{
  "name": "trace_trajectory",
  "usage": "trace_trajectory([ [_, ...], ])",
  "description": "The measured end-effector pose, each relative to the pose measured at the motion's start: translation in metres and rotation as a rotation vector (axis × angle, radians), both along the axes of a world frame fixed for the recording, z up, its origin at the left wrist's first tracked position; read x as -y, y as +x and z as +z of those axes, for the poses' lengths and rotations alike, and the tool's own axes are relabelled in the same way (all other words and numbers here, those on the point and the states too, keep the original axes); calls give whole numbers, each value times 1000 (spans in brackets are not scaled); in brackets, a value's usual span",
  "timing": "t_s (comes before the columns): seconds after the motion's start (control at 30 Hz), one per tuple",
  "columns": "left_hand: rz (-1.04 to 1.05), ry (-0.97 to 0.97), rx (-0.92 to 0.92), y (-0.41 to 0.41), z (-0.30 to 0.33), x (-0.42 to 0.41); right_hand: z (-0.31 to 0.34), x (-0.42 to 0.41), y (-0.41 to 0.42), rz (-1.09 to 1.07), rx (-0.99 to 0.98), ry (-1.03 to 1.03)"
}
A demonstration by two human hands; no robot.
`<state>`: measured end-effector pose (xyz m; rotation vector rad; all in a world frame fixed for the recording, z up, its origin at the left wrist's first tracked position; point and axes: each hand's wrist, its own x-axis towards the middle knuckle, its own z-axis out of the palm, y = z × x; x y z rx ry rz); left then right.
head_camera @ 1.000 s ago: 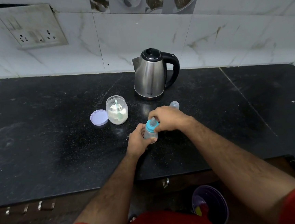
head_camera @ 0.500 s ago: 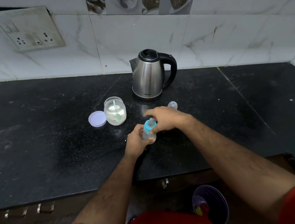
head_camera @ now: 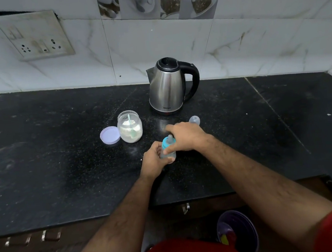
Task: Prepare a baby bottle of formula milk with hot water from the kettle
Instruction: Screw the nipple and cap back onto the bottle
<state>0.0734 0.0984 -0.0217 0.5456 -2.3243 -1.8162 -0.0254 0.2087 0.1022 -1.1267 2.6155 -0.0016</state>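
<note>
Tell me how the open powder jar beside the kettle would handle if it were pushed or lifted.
The powder jar looks clear plastic and only about half full, so probably light and easy to slide on the smooth counter. It is squat and wide, so unlikely to tip. Its lid lies beside it, so a jolt could spill powder or shift the scoop.

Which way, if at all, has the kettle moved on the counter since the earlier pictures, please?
No. The kettle stands where it did, just behind and to the right of the formula jar; only the camera shifted slightly.
</note>
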Motion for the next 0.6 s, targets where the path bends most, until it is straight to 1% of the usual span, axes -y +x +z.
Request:
trace_trajectory([
  [0.1, 1, 7, -5, -1, -1, 0, 7, -2, -6, 77, 120, 11],
  [0.17, -4, 2, -3, -2, -3, 0, 4, -3, -6, 93, 131, -17],
  [0.23, -2, 4, -5, -2, -3, 0, 0, -3, -4, 91, 90, -44],
  [0.33, 9, 24, 4, -1, -2, -1, -9, -2, 1, 15, 16, -85],
  [0.43, 8, 27, 7, -1, 0, -2, -21, 2, 7, -54, -105, -70],
  [0.5, 12, 21, 10, 0, 1, -1, -23, 3, 7, -68, -140, -54],
  [0.53, 11, 20, 11, 0, 1, -1, -21, 3, 5, -61, -115, -45],
  [0.6, 11, 21, 5, 0, 1, -1, -14, 0, -1, -42, 9, -29],
])
